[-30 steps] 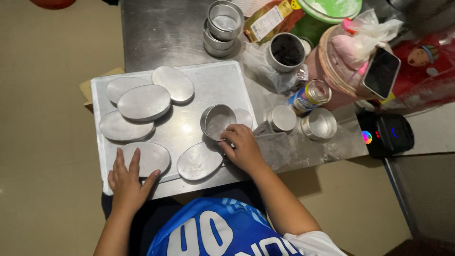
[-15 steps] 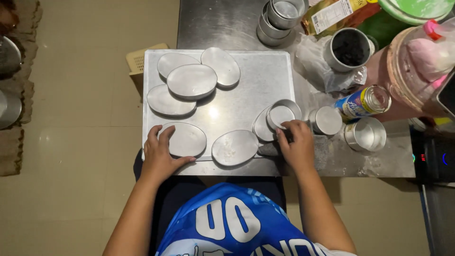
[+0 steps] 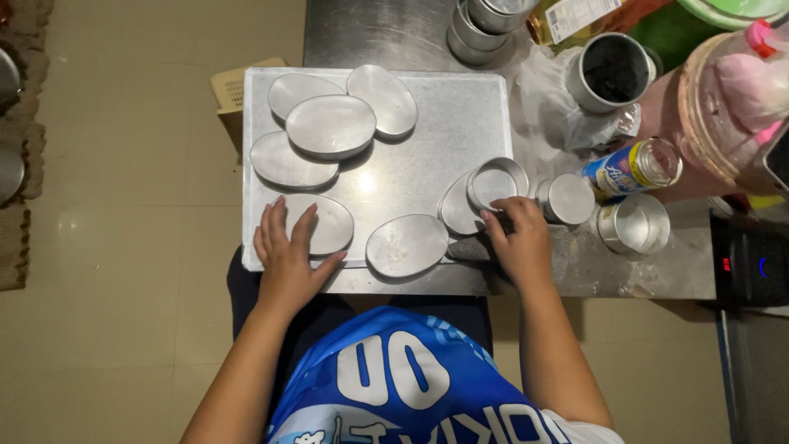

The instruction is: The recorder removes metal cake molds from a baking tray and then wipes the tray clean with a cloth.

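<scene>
A flat metal tray [image 3: 427, 140] lies on a steel table and carries several shallow oval metal dishes. My left hand [image 3: 288, 259] lies flat with its fingers spread on the near-left oval dish [image 3: 333, 224]. My right hand [image 3: 519, 242] is curled at the tray's right edge. Its fingertips touch the near rim of a small round metal tin [image 3: 496, 182], which sits on another oval dish [image 3: 454, 210]. One more oval dish [image 3: 407, 244] lies between my hands. Whether the right hand grips anything is hidden.
Right of the tray stand an upturned round tin [image 3: 569, 198], an open metal cup [image 3: 634, 224], a small labelled can [image 3: 631, 167] and a cup of dark contents [image 3: 610, 72]. Stacked tins [image 3: 481, 25] are at the back. A pink container [image 3: 735, 99] is far right.
The round tin now sits at the tray's right edge rather than its middle, and my right hand has gone with it. My left hand has slid up onto the near-left oval dish.
</scene>
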